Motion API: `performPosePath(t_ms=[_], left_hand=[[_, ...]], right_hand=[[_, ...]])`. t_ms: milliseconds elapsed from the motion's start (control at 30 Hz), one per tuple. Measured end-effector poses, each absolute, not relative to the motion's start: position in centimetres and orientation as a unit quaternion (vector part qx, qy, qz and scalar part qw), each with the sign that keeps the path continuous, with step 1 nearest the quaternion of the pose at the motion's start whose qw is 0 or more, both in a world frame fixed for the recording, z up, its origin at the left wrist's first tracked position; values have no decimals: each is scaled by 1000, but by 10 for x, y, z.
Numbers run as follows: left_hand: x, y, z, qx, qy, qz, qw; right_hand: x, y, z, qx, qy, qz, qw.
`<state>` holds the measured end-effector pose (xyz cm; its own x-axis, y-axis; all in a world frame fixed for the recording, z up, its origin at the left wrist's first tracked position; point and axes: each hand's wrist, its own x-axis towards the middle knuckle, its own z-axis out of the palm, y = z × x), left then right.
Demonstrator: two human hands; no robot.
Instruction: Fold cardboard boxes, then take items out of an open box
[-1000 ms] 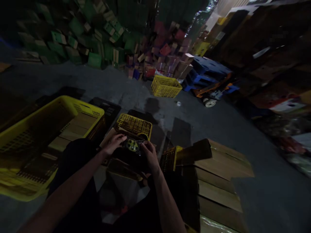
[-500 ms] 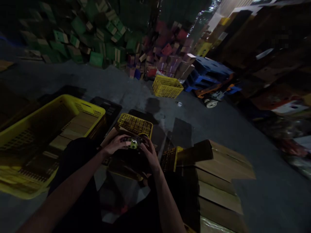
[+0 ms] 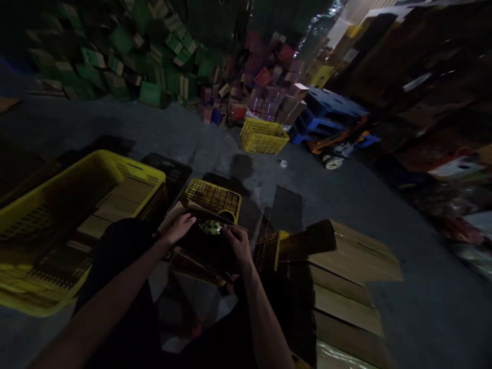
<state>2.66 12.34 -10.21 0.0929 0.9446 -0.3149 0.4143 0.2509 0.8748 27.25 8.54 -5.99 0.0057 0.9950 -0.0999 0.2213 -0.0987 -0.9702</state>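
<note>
A small shiny wrapped packet [image 3: 212,227], greenish-yellow with dark spots, lies over the dark inside of an open cardboard box [image 3: 175,212] in front of my knees. My right hand [image 3: 239,245] has its thumb and fingers closed at the packet's right end. Just left of the packet, apart from it, my left hand [image 3: 180,230] rests by the box's left side with its fingers bent loosely and nothing visible in them. Dim light hides the box's contents. Behind the box stands a yellow crate [image 3: 213,193], with a dark round thing [image 3: 226,215] at its near edge.
A large yellow crate [image 3: 103,156] holding brown cartons [image 3: 130,190] stands at my left. To my right are flattened cardboard pieces [image 3: 346,292] and another yellow crate [image 3: 271,251]. Farther off are a yellow basket [image 3: 265,137], blue pallets [image 3: 330,107], a pallet jack [image 3: 333,159] and heaped boxes [image 3: 149,95].
My left hand has let go of the packet and drawn back left. My right hand has shifted slightly down and right, its fingers still at the packet's right end.
</note>
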Motion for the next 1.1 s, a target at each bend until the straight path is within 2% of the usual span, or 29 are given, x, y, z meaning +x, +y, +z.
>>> performPosePath(t_ms=[300,700,1100], left_hand=[[27,118,-115,623,585,161,494],[31,113,-136,697,555,51,451],[28,114,-141,727,544,5,419]], right_hand=[[276,88,-60,-617,-566,385,388],[275,77,-70,-656,-671,231,257],[273,77,-66,-674,-673,223,207]])
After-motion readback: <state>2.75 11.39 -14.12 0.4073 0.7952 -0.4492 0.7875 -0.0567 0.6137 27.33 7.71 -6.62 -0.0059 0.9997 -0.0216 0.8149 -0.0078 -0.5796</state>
